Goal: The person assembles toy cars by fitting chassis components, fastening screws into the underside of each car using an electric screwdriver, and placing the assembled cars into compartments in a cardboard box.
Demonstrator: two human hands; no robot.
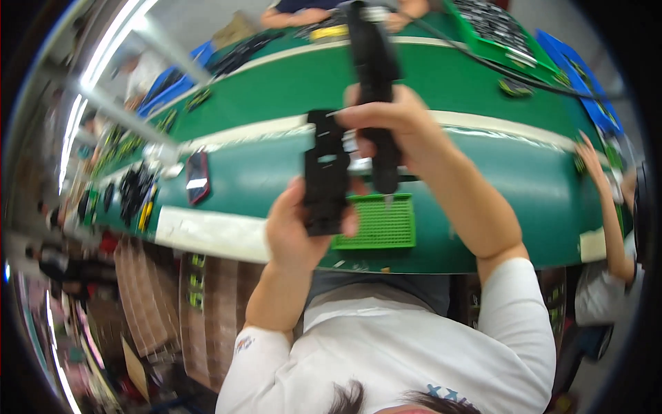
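In my left hand (pixel 286 224) is a black, elongated plastic part (pixel 325 176) with a stepped outline, gripped at its lower end between thumb and fingers. My right hand (pixel 407 131) wraps round a black power screwdriver (pixel 374 62), held upright just right of the part. The thumb of that hand reaches across to the part's upper end; whether it touches is blurred. Below the screwdriver, its thin bit points down over a bright green perforated tray (pixel 400 238) at the table's near edge. What the tray's small holes contain is too small to tell.
A red-edged phone (pixel 197 178) lies left on the green table, near a white sheet (pixel 207 233). Black parts and yellow-handled tools (pixel 146 210) sit farther left. A dark cable (pixel 476 55) crosses the upper right by a green bin (pixel 496 31). Co-workers sit opposite and at right.
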